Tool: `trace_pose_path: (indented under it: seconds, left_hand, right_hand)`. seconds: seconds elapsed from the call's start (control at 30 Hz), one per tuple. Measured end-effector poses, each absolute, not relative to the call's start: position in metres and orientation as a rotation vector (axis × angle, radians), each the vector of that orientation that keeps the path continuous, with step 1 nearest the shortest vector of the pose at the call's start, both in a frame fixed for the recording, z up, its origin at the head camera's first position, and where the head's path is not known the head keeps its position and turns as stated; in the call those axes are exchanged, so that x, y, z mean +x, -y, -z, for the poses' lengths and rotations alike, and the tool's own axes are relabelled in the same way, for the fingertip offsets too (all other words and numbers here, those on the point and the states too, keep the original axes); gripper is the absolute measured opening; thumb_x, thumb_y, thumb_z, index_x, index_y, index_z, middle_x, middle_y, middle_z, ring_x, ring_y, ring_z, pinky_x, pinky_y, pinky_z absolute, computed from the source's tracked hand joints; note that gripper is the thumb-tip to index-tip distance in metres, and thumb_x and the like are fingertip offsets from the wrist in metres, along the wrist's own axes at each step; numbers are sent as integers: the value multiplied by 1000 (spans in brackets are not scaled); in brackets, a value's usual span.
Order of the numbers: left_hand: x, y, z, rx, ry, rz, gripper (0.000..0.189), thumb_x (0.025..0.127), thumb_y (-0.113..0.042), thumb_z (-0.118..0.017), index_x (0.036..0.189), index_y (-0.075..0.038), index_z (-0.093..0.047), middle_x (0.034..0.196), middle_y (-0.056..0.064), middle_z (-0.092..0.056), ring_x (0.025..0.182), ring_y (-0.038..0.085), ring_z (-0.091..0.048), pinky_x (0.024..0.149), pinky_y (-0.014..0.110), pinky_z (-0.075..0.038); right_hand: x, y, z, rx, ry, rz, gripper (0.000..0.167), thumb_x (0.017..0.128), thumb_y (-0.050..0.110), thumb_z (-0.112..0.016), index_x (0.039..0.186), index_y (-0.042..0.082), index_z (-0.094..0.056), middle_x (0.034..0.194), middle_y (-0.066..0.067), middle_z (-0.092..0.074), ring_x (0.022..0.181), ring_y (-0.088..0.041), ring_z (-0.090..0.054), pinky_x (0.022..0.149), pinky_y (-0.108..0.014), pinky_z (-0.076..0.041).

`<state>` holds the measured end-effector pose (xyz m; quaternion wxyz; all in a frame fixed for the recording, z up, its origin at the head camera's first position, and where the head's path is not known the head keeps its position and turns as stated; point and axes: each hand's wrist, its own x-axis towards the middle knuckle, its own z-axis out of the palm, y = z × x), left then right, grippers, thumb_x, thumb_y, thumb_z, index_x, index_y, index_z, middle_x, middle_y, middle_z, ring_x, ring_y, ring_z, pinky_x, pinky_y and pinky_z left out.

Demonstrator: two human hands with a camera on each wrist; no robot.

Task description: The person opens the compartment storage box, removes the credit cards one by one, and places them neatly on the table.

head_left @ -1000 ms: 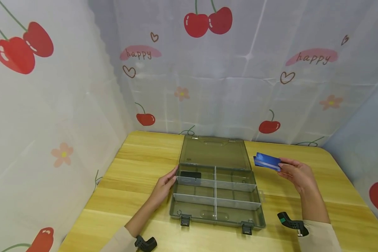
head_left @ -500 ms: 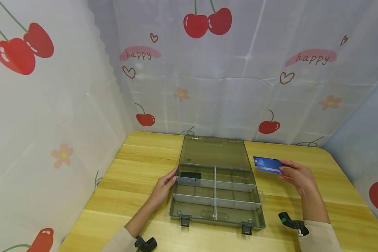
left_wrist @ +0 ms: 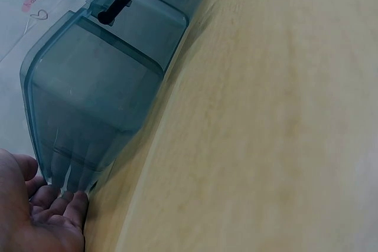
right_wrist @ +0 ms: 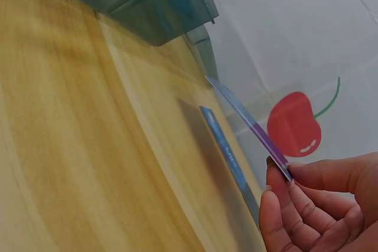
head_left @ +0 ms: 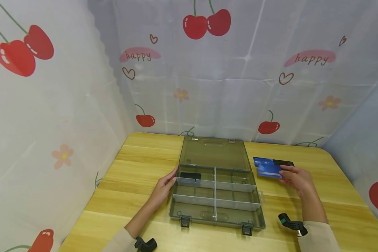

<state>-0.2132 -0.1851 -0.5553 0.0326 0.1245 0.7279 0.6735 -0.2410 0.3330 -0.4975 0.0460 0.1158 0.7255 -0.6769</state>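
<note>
My right hand (head_left: 299, 180) pinches a blue card (head_left: 268, 170) by its edge between thumb and fingers, right of the box. In the right wrist view this card (right_wrist: 248, 121) stands tilted above a second one. That VIP card (head_left: 272, 162), blue with a black end, is partly covered by the first in the head view. It lies apart from the held card, at or close to the table; whether fingertips touch it I cannot tell. My left hand (head_left: 162, 187) rests its fingers against the left side of a see-through grey-green compartment box (head_left: 217, 222).
The box's lid (head_left: 215, 150) lies folded back toward the curtain (head_left: 208, 101). A black object (head_left: 190, 175) sits in the back left compartment. Clear dividers (head_left: 215, 199) split the box. Two latches (head_left: 184, 221) stick out in front, over the wooden table (head_left: 138, 154).
My right hand has lowered slightly, and the blue card has moved toward me, off the VIP card, which now shows more. My left hand stays in place.
</note>
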Motion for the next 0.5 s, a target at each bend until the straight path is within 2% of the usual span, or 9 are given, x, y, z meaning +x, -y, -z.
trace_pose_path:
  seconds: [0.07, 0.27, 0.4, 0.5]
  left_hand:
    - [-213, 185, 555, 380, -2244, -2072, 47, 110, -18, -47, 156, -11, -40, 163, 2, -33, 152, 23, -24, 121, 41, -24]
    - [-212, 185, 554, 379, -2228, -2078, 47, 110, -15, -46, 156, -9, -39, 163, 2, -32, 152, 23, -23, 121, 40, -23]
    - [-213, 185, 554, 372, -2232, -2077, 47, 110, -15, -46, 156, -9, -40, 163, 2, -32, 152, 23, -23, 121, 40, -23]
    - [-212, 185, 554, 369, -2234, -2074, 48, 110, -18, -47, 156, -10, -40, 163, 2, -32, 152, 22, -23, 121, 41, -24]
  right_hand:
    - [-241, -333, 499, 368, -2230, 2039, 27, 98, 5, -66, 124, -2, -69, 88, 8, -70, 76, -11, -71, 72, -30, -63]
    - [-241, -334, 502, 400, -2191, 2038, 25, 98, 3, -65, 120, -7, -70, 87, 7, -71, 76, -10, -73, 72, -30, -63]
    - [-242, -332, 502, 424, -2193, 2021, 34, 98, 0, -63, 127, -17, -61, 86, 6, -72, 74, -13, -74, 71, -31, -63]
    - [-241, -331, 501, 468, -2216, 1976, 40, 99, 2, -63, 132, -20, -55, 83, 5, -72, 72, -15, -74, 68, -32, -63]
